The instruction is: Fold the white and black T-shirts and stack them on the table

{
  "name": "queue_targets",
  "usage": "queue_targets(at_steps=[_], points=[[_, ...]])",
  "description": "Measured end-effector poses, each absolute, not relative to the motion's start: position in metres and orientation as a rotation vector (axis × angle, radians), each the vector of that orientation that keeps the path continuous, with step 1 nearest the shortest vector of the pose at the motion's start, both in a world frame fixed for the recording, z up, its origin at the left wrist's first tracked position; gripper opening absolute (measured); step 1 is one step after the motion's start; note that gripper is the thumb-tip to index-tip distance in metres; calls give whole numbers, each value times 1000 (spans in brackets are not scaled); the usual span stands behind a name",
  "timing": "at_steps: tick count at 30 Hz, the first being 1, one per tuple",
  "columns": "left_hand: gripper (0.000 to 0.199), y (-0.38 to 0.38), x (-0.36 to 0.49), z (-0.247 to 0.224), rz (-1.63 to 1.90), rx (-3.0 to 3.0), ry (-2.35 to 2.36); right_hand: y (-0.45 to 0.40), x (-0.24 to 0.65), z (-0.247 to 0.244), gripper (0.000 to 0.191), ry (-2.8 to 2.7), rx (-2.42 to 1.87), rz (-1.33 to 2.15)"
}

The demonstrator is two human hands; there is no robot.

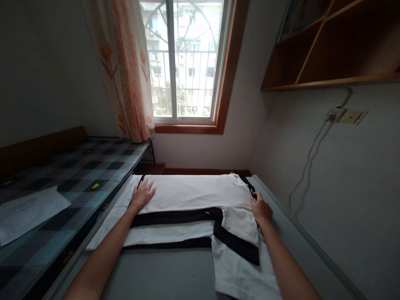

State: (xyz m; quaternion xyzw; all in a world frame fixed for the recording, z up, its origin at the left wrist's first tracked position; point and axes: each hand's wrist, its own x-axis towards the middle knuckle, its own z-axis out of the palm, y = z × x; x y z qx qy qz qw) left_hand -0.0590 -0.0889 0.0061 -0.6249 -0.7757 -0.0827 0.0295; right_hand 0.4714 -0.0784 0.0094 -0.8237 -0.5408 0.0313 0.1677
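Observation:
A white garment with black bands (187, 189) lies partly folded on a grey table (162, 275), its sleeve spread toward the near right. My left hand (143, 195) rests on the garment's left part near a black strip, fingers spread and flat. At the garment's right end, my right hand (261, 208) has its fingers bent round the black and white edge by the collar. A small yellow mark shows on the middle black band.
On the left is a bed with a checked cover (109, 154) and a paper sheet (34, 212) on it. A curtain (128, 83) hangs beside the window. Wooden shelves (325, 83), a socket (346, 116) and loose cables (309, 162) are on the right wall.

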Motion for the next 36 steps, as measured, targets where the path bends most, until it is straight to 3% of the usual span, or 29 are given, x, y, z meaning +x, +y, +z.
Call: queue_targets(at_steps=[7, 14, 20, 27, 36], points=[[57, -119, -66, 3, -195, -1945, -2377, -89, 473, 8, 43, -1485, -2319, 161], [49, -146, -47, 0, -224, -1780, -2330, -89, 474, 3, 42, -1488, -2085, -271], [46, -145, -44, 6, -367, -1941, -2070, -83, 460, 4, 41, -1779, -1851, -347], [56, -146, -41, 0, -392, -2271, -1948, -79, 448, -13, 46, -2160, -1734, -156], [54, -148, -34, -1, -300, -2313, -2039, -75, 460, -20, 49, -2192, -1761, 39]])
